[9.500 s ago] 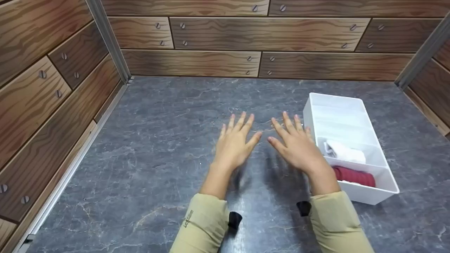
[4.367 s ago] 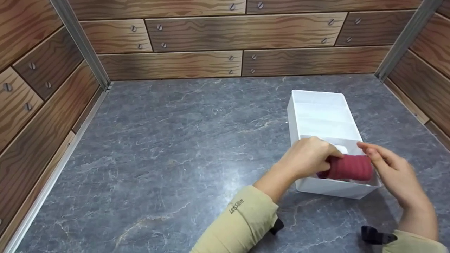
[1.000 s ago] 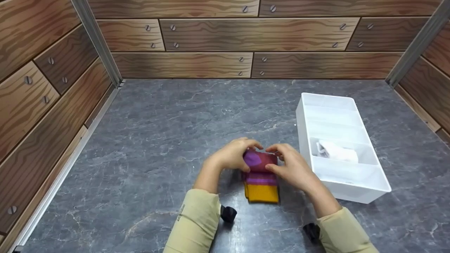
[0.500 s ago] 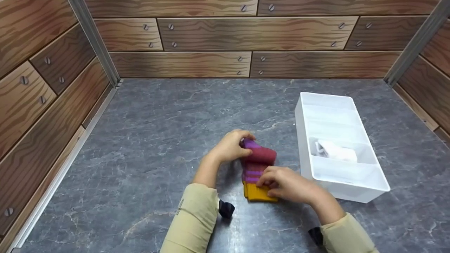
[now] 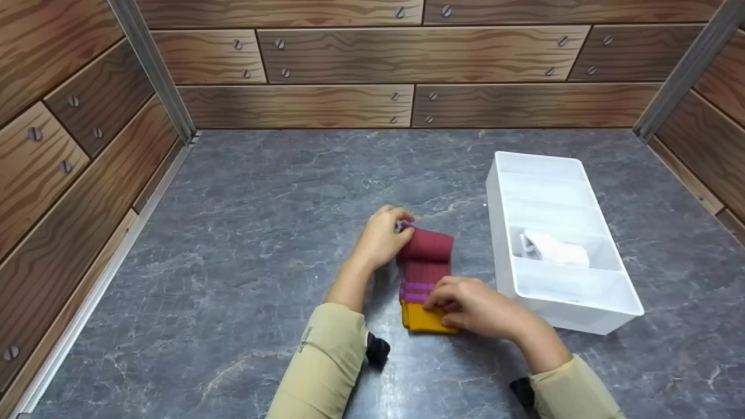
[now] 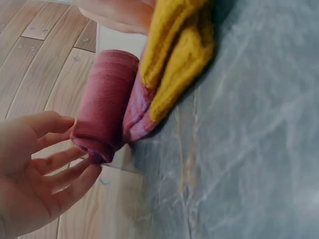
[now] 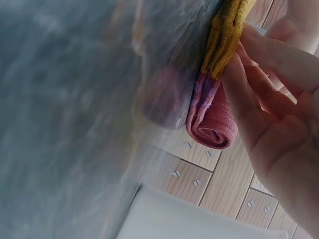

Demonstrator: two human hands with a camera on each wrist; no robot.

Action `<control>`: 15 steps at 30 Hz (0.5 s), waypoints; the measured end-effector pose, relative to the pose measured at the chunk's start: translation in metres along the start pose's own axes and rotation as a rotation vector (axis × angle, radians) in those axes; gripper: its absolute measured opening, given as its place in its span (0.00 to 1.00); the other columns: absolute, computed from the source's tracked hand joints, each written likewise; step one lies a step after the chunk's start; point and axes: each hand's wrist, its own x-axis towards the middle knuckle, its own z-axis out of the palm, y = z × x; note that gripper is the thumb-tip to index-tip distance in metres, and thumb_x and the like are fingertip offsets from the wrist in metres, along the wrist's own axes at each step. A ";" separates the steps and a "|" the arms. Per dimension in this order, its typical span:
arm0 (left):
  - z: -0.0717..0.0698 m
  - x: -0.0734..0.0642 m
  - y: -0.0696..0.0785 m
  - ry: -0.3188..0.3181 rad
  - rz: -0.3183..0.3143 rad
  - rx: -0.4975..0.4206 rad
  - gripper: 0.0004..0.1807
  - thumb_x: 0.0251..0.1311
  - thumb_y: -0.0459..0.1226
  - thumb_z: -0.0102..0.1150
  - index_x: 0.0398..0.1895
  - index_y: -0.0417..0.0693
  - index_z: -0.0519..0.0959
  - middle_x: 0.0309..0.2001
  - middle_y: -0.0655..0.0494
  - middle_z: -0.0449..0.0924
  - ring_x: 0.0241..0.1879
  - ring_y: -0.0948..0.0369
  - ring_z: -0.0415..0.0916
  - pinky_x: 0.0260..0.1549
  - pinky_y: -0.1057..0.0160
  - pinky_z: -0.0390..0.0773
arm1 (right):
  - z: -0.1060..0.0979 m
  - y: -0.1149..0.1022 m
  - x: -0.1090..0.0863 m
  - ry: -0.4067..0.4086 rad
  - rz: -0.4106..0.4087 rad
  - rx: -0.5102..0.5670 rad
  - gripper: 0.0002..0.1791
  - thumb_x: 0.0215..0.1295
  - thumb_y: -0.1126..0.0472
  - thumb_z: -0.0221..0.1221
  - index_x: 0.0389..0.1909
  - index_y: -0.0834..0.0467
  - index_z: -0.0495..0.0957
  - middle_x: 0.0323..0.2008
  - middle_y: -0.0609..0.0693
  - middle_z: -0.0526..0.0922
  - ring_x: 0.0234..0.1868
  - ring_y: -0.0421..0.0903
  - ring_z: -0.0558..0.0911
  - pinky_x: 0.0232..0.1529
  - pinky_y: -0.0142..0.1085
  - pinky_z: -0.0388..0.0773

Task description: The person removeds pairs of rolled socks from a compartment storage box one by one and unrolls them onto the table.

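Observation:
A pair of maroon socks point(image 5: 428, 272) with purple stripes and a yellow cuff point(image 5: 425, 320) lies on the table, its far part wound into a roll point(image 5: 429, 244). My left hand point(image 5: 379, 235) holds the left end of that roll between thumb and fingers. In the left wrist view the thumb and fingertips meet the end of the roll point(image 6: 107, 97). My right hand point(image 5: 480, 305) rests its fingertips on the yellow cuff. The right wrist view shows its fingers fairly straight against the cuff point(image 7: 224, 40), and the spiral end of the roll point(image 7: 214, 132).
To the right stands a white divided box point(image 5: 506, 233). A folded white cloth item point(image 5: 556, 249) lies in one of its compartments. Wood-patterned walls point(image 5: 337, 105) enclose the grey marbled table point(image 5: 262, 233) at the back and sides.
The rolled socks have come out of the box onto the table. Over the last second the roll has unwound away from the cuff with my left hand, and my right hand has moved to the cuff.

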 end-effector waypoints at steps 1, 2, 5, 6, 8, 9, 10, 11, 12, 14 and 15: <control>-0.002 -0.002 0.002 0.023 0.009 -0.001 0.11 0.62 0.37 0.58 0.45 0.46 0.82 0.46 0.53 0.77 0.46 0.56 0.74 0.47 0.61 0.73 | 0.000 0.000 0.000 0.003 0.000 -0.001 0.14 0.52 0.72 0.65 0.42 0.60 0.82 0.40 0.50 0.81 0.39 0.47 0.80 0.42 0.38 0.79; -0.004 -0.003 0.004 0.033 0.022 -0.011 0.10 0.61 0.37 0.58 0.43 0.46 0.83 0.45 0.54 0.78 0.45 0.57 0.74 0.45 0.62 0.74 | 0.000 0.000 0.000 0.005 0.001 0.000 0.14 0.52 0.72 0.65 0.42 0.60 0.82 0.40 0.50 0.81 0.39 0.47 0.80 0.42 0.38 0.79; -0.010 -0.008 0.011 -0.071 0.081 -0.106 0.07 0.61 0.39 0.59 0.35 0.47 0.84 0.36 0.58 0.80 0.37 0.60 0.76 0.37 0.64 0.75 | -0.001 -0.001 0.000 0.007 0.002 -0.006 0.14 0.52 0.71 0.65 0.42 0.61 0.82 0.40 0.51 0.81 0.39 0.47 0.80 0.42 0.38 0.79; -0.011 -0.010 0.013 -0.151 0.102 -0.147 0.07 0.61 0.39 0.59 0.33 0.46 0.83 0.33 0.57 0.81 0.34 0.60 0.76 0.35 0.64 0.76 | -0.001 -0.001 -0.001 0.007 0.001 -0.009 0.14 0.52 0.71 0.65 0.42 0.61 0.82 0.40 0.51 0.81 0.39 0.47 0.80 0.42 0.38 0.79; -0.013 -0.012 0.017 -0.342 0.126 -0.220 0.08 0.62 0.39 0.59 0.33 0.44 0.83 0.30 0.55 0.82 0.30 0.60 0.77 0.31 0.64 0.78 | -0.001 -0.001 0.000 0.005 0.001 -0.014 0.14 0.52 0.71 0.66 0.42 0.61 0.82 0.40 0.51 0.81 0.38 0.47 0.80 0.41 0.38 0.79; -0.013 -0.013 0.018 -0.428 0.133 -0.237 0.09 0.63 0.39 0.59 0.34 0.43 0.83 0.30 0.55 0.82 0.29 0.59 0.77 0.31 0.64 0.79 | -0.001 -0.001 0.000 0.005 0.001 -0.017 0.14 0.52 0.71 0.66 0.42 0.60 0.82 0.40 0.51 0.81 0.38 0.47 0.79 0.41 0.38 0.79; -0.013 -0.013 0.019 -0.492 0.146 -0.232 0.09 0.63 0.39 0.59 0.36 0.43 0.84 0.32 0.54 0.83 0.30 0.59 0.78 0.32 0.64 0.79 | -0.002 -0.001 0.000 0.004 0.001 -0.019 0.14 0.53 0.70 0.66 0.42 0.60 0.82 0.40 0.50 0.81 0.38 0.47 0.79 0.41 0.38 0.78; -0.012 -0.013 0.020 -0.537 0.159 -0.217 0.10 0.63 0.39 0.59 0.39 0.42 0.84 0.34 0.54 0.84 0.31 0.60 0.78 0.34 0.65 0.79 | -0.002 -0.001 0.000 0.002 0.002 -0.018 0.14 0.53 0.70 0.66 0.42 0.60 0.82 0.40 0.50 0.81 0.38 0.47 0.79 0.41 0.39 0.78; -0.011 -0.013 0.020 -0.558 0.180 -0.190 0.10 0.64 0.39 0.58 0.41 0.42 0.84 0.36 0.54 0.84 0.34 0.61 0.78 0.37 0.66 0.78 | -0.002 -0.001 0.000 0.001 0.004 -0.015 0.14 0.53 0.70 0.65 0.42 0.60 0.82 0.41 0.50 0.81 0.38 0.47 0.79 0.41 0.38 0.78; -0.008 -0.012 0.020 -0.558 0.201 -0.133 0.12 0.64 0.38 0.58 0.46 0.43 0.83 0.42 0.56 0.84 0.38 0.64 0.77 0.41 0.69 0.75 | -0.002 0.000 0.000 -0.005 0.010 -0.006 0.13 0.54 0.70 0.65 0.42 0.59 0.82 0.41 0.50 0.81 0.39 0.46 0.79 0.41 0.38 0.78; -0.007 -0.012 0.020 -0.546 0.206 -0.112 0.13 0.64 0.38 0.58 0.48 0.43 0.82 0.44 0.56 0.83 0.41 0.65 0.76 0.44 0.70 0.74 | -0.001 0.000 0.000 -0.007 0.011 -0.001 0.13 0.54 0.70 0.65 0.42 0.59 0.82 0.41 0.50 0.81 0.39 0.46 0.79 0.41 0.38 0.78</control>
